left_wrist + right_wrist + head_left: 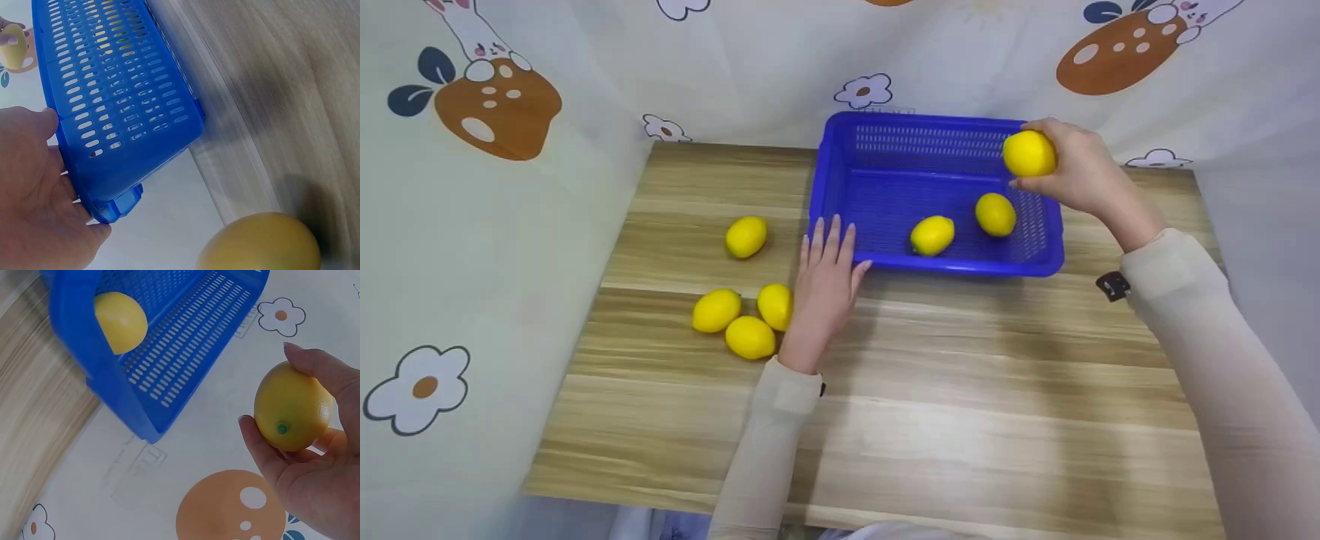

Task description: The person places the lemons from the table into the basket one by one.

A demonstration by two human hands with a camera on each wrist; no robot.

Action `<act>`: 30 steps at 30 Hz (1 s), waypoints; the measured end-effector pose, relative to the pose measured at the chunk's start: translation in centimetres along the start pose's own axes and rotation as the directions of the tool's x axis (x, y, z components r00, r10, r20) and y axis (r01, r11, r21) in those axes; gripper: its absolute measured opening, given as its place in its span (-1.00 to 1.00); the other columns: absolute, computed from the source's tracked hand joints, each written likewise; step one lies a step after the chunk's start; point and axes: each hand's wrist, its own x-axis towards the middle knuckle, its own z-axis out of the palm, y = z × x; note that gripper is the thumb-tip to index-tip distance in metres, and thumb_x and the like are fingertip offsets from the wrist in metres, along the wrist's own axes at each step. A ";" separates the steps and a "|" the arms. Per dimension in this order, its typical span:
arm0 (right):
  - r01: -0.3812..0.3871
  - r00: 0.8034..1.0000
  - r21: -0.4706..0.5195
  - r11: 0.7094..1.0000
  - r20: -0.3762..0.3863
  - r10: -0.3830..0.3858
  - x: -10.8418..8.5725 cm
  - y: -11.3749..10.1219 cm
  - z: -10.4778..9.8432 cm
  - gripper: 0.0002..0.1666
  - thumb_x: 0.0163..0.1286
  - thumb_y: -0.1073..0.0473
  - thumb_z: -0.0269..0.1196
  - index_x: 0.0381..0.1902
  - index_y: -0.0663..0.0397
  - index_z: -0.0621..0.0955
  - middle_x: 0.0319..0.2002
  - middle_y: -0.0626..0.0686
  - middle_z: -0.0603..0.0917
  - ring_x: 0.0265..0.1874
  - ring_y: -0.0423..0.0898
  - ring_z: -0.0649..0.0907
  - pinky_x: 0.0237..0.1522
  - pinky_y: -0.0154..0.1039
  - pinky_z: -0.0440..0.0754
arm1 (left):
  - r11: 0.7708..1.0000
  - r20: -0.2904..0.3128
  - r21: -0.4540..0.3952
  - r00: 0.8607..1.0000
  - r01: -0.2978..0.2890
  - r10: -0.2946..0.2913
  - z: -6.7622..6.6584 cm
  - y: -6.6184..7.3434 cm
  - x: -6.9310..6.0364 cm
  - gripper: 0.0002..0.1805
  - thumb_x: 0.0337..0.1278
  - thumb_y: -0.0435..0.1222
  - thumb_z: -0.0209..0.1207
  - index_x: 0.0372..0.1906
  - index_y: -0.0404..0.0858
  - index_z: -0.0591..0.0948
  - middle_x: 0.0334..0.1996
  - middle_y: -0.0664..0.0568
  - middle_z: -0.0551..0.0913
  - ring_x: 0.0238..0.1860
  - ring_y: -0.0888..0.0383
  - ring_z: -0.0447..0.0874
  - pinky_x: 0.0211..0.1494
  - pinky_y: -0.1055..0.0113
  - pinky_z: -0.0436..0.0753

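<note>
A blue slotted basket (937,264) stands at the back of the table, with two lemons lying inside, one (932,235) near the front wall and another (995,214) to its right. Over the basket's back right corner, my right hand (1084,169) holds a lemon (1030,154) between thumb and fingers; the right wrist view shows the green tip of this lemon (292,408). My left hand (826,292) rests on the basket's front left corner with its fingers extended; in the left wrist view the hand (42,191) touches the basket rim.
Left of the basket, one lemon (746,237) lies by itself on the wooden table (960,420). Nearer the front, three lemons sit grouped, one (775,306) beside my left hand. A patterned sheet (750,67) hangs behind and along the sides.
</note>
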 end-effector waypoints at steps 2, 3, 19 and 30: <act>0.003 1.000 0.003 1.000 0.007 -0.003 0.2 -0.3 0.1 -0.10 0.36 0.21 0.47 0.53 0.36 0.33 0.31 0.46 0.51 0.14 0.42 0.51 0.23 0.39 0.52 | 1.000 -0.003 -0.001 1.000 -0.001 0.001 0.0 0.0 0.0 -0.31 0.72 0.03 -0.15 0.67 -0.28 0.20 0.70 -0.21 0.05 0.72 -0.19 -0.16 0.75 -0.12 -0.10; 0.004 1.000 0.003 1.000 0.010 -0.004 0.3 -0.4 0.1 -0.09 0.36 0.20 0.47 0.53 0.36 0.33 0.32 0.46 0.51 0.14 0.42 0.51 0.24 0.39 0.52 | 1.000 -0.001 -0.002 1.000 0.000 0.000 0.0 0.0 0.0 -0.31 0.72 0.02 -0.15 0.67 -0.28 0.20 0.70 -0.20 0.04 0.73 -0.19 -0.17 0.75 -0.11 -0.11; 0.008 0.999 -0.006 1.000 0.038 -0.008 1.0 -1.3 0.6 -0.09 0.38 0.17 0.46 0.54 0.35 0.32 0.31 0.46 0.51 0.15 0.41 0.50 0.25 0.39 0.53 | 1.000 -0.003 -0.002 1.000 -0.004 0.004 0.0 0.1 0.0 -0.30 0.72 0.03 -0.16 0.67 -0.28 0.19 0.70 -0.21 0.04 0.72 -0.19 -0.17 0.75 -0.12 -0.10; 0.025 0.999 -0.014 1.000 0.043 -0.024 1.1 -1.3 0.8 -0.09 0.35 0.19 0.47 0.53 0.38 0.33 0.32 0.48 0.52 0.16 0.42 0.53 0.25 0.37 0.53 | 1.000 -0.015 0.000 1.000 -0.012 0.012 0.3 -0.2 0.0 -0.31 0.72 0.02 -0.16 0.67 -0.29 0.20 0.70 -0.22 0.04 0.72 -0.20 -0.16 0.75 -0.12 -0.10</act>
